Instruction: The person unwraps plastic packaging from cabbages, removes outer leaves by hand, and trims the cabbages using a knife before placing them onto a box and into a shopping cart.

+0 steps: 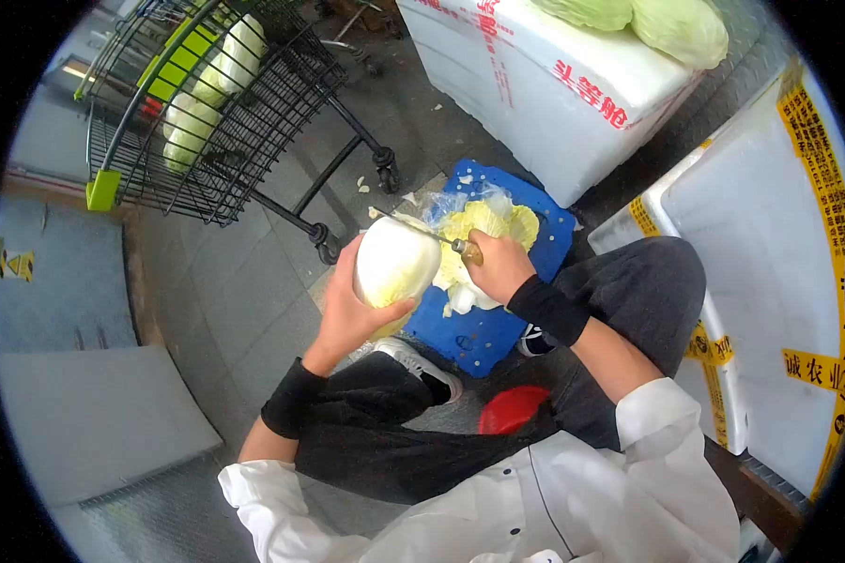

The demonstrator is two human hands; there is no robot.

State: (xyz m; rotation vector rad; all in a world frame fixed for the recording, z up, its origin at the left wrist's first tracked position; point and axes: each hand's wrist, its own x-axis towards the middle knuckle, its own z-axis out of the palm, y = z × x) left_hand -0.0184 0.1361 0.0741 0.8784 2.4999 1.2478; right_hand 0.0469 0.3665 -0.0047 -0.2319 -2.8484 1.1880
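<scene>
My left hand (357,305) is wrapped round a pale napa cabbage (396,263), holding it up over the floor with its white base end facing away from me. In my right hand (499,267) is a knife (468,251), gripped by its yellowish handle. The knife's blade lies along the far end of the cabbage, where a thin slice seems to be coming off. Beneath and beside my right hand, loose yellow-green cabbage leaves (516,223) are heaped on a blue plastic board (446,328), with some clear plastic film among them.
A black wire shopping cart (244,155) holding whole cabbages (197,117) stands at the upper left. White foam boxes (535,84) are at the upper right, one with cabbages (676,33) on top. More taped boxes (770,216) line the right. A red object (514,410) lies near my feet.
</scene>
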